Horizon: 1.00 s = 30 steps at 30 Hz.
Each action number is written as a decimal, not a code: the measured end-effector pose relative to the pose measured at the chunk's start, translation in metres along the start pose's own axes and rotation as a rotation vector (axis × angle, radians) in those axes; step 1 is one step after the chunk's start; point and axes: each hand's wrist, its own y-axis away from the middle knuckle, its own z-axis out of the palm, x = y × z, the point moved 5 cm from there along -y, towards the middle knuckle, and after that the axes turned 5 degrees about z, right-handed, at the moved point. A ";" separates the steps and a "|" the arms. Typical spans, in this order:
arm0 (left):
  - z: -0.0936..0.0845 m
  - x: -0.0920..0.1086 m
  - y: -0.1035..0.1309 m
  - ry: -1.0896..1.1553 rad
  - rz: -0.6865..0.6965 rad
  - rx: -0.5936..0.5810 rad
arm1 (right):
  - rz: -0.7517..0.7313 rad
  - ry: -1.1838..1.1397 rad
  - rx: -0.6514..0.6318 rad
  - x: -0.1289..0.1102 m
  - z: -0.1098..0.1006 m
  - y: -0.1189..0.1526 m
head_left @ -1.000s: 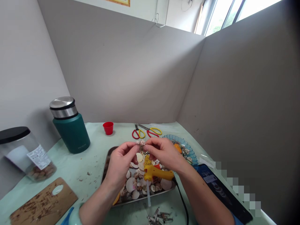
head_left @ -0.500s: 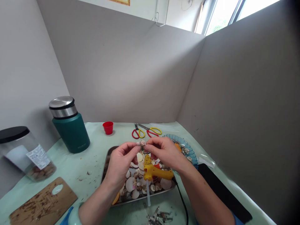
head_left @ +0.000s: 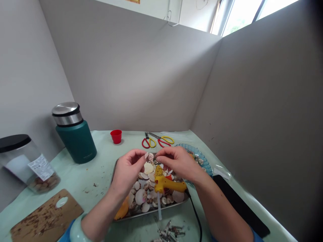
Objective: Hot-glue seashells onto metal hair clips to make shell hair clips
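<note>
Both my hands are over the metal tray (head_left: 141, 215) of seashells. My left hand (head_left: 127, 171) pinches a small pale shell (head_left: 146, 155) between thumb and forefinger. Right beside it is a striped brown-and-white shell (head_left: 150, 157), in the gap between my hands; whether the two shells are joined I cannot tell. My right hand (head_left: 180, 164) has thumb and forefinger closed near the striped shell, and what they hold, if anything, is too small to name. Below my right hand a yellow glue gun (head_left: 170, 185) lies on the shells, a clear glue stick (head_left: 159, 206) sticking out of it.
Metal clips (head_left: 169, 232) lie in front of the tray. Scissors (head_left: 148, 140) and a red cup (head_left: 116, 136) stand behind. A blue plate (head_left: 205, 164) and black slab (head_left: 239, 205) are right; a green flask (head_left: 77, 141), jar (head_left: 41, 174) and brown board (head_left: 46, 218) left.
My left hand has shifted slightly left and down, and the striped shell has moved a little left with it. A gap now shows between that shell and my right fingertips. The view shifted slightly.
</note>
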 end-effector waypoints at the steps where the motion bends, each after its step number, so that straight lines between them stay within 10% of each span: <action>1: -0.005 0.003 -0.003 -0.106 0.044 0.012 | 0.003 0.007 0.016 0.001 -0.003 0.000; 7: -0.020 0.028 -0.011 -0.644 0.435 -0.043 | 0.016 0.038 0.090 0.007 -0.014 -0.001; 14: -0.014 0.011 -0.014 -0.066 0.025 -0.156 | -0.015 0.060 0.063 0.007 -0.006 -0.003; 30: 0.013 -0.009 0.002 0.501 -0.232 -0.194 | -0.064 -0.129 0.036 -0.002 0.011 -0.001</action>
